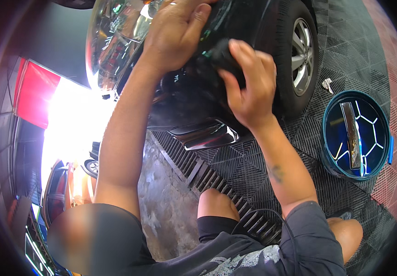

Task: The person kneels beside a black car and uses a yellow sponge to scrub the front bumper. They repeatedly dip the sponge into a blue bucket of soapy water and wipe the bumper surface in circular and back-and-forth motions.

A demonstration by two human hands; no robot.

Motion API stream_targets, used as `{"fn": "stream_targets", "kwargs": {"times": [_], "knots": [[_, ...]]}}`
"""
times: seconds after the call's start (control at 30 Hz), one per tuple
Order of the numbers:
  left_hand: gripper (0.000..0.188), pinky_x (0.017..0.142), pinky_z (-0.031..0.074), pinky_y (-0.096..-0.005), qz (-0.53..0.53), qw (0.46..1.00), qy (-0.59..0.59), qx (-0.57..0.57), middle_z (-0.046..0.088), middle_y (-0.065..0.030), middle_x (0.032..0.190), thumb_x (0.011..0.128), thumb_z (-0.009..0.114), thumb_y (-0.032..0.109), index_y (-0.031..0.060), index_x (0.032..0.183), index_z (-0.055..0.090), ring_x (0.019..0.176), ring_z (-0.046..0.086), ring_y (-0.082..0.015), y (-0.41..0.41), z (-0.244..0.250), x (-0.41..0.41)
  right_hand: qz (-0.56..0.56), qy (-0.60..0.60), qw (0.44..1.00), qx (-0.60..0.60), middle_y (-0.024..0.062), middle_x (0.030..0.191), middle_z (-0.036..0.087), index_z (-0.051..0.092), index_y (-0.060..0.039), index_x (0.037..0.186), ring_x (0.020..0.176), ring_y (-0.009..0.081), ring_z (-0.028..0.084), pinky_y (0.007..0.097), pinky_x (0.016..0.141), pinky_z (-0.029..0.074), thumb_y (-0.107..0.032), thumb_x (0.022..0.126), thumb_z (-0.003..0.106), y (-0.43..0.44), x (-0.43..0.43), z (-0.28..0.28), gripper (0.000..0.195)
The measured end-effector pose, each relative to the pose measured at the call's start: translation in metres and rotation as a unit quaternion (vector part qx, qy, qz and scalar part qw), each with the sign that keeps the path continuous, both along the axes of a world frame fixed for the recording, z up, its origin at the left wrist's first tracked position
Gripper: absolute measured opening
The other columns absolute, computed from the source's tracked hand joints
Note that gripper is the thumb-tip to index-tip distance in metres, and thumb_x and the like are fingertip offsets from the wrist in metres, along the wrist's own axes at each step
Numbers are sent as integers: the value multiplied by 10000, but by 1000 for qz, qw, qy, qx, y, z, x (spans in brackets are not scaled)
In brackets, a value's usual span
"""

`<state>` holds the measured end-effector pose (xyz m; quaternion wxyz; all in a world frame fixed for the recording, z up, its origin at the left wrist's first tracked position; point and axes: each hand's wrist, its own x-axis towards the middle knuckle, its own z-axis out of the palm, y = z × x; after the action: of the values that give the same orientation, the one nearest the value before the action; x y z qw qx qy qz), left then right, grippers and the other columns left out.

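The black front corner of a car fills the space before me, with its clear headlight on the left. My left hand lies on the bodywork beside the headlight; its fingers are partly cut off by the top of the picture, and nothing shows in it. In my right hand is a dark, rounded pad, blurred, held between thumb and fingers against the black bumper. Exactly what the pad is made of cannot be told. Below it sits a glossy lower lamp or trim piece.
Right of the front wheel stands a round blue bucket of liquid, a long dark strip in it. A crumpled white scrap lies on the floor tiles. A slatted drain grate crosses below. Another car is at left.
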<state>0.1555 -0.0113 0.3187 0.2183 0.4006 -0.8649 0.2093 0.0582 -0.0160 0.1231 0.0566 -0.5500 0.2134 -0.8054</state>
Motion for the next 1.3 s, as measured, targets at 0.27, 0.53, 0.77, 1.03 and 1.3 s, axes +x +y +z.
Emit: {"fn": "stream_targets", "kwargs": {"times": [0.27, 0.53, 0.77, 1.03, 1.3], "knots": [[421, 996, 539, -383, 75, 994, 47, 60, 745, -208, 1266, 1093, 559, 138, 44, 1502, 588, 1153, 706, -285, 13, 7, -18, 15, -2, 1000, 3, 137, 1319, 730, 688, -41, 1341, 1046, 321, 657, 417, 941, 475, -165, 867, 818, 23, 8, -44, 507], [430, 1027, 538, -431, 23, 1000, -7, 16, 743, -228, 1266, 1069, 558, 112, 34, 1490, 590, 1171, 705, -359, 5, 2, -3, 8, -41, 998, 47, 143, 1302, 725, 676, -37, 1360, 1040, 337, 640, 432, 932, 484, -155, 865, 819, 26, 18, -21, 529], [423, 1075, 509, -447, 62, 997, 9, 37, 736, -224, 1305, 1079, 548, 111, 47, 1495, 585, 1235, 681, -364, 13, 2, -16, -25, -64, 990, 120, 93, 1267, 739, 688, -93, 1331, 1073, 340, 648, 466, 966, 496, -199, 892, 807, -50, -11, 39, 467], [445, 1088, 502, -456, 54, 998, 0, 22, 733, -226, 1316, 1065, 555, 104, 52, 1506, 578, 1255, 673, -372, 11, 0, -6, -54, -17, 994, 88, 60, 1255, 737, 693, -86, 1337, 1065, 320, 652, 455, 946, 497, -196, 899, 788, -11, 0, 25, 461], [451, 1161, 414, -412, 57, 996, -70, -8, 749, -73, 1368, 1129, 511, 226, 161, 1573, 548, 1295, 618, -278, 9, 4, 0, -8, -32, 996, 89, 102, 1255, 724, 683, -74, 1363, 1005, 339, 636, 438, 920, 496, -211, 864, 825, 23, 9, 8, 536]]}}
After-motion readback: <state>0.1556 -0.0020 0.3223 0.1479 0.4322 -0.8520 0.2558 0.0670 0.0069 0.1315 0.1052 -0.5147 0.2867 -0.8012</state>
